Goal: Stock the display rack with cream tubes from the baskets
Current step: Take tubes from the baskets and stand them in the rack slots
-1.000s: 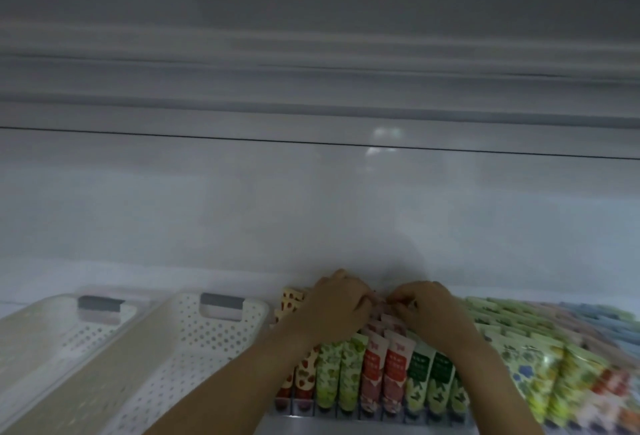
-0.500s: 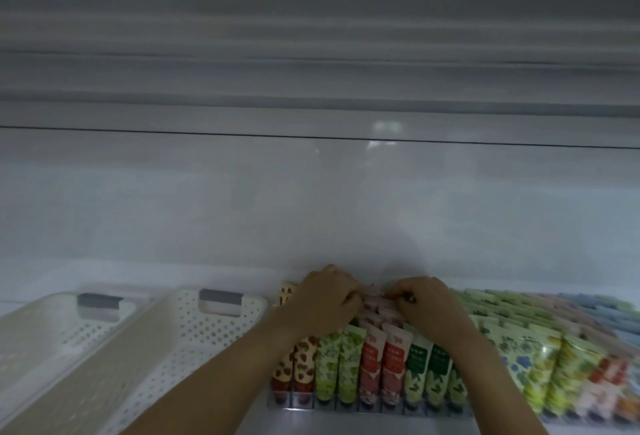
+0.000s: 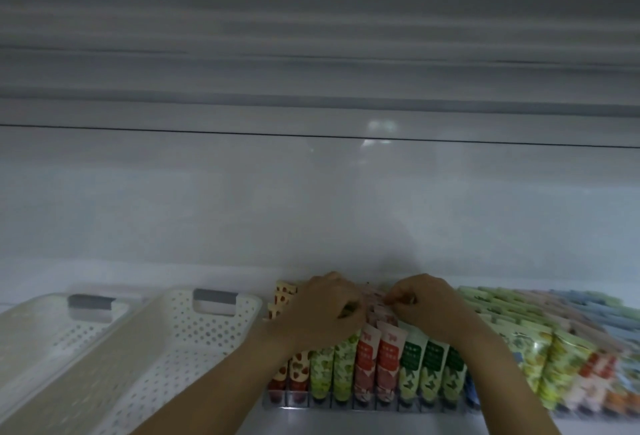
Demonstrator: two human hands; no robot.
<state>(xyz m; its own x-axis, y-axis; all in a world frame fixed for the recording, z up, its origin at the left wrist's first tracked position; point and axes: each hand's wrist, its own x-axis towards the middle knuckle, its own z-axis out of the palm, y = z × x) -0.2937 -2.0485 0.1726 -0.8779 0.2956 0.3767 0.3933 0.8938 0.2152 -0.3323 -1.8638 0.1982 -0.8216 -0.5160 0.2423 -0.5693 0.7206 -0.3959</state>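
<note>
Where the rack (image 3: 346,404) nears the wall (image 3: 311,209), left hand (image 3: 325,310) and right hand (image 3: 429,306) pinch pink tubes (image 3: 376,297).

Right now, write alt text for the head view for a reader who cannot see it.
A person's left hand and right hand work at the back of the red cream tubes in a display rack full of colourful tube rows, the right hand pinching a tube top. Two white perforated baskets sit left of it.

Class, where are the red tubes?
Head view, bottom centre: the red tubes stand between light green tubes on the left and dark green tubes on the right.
</note>
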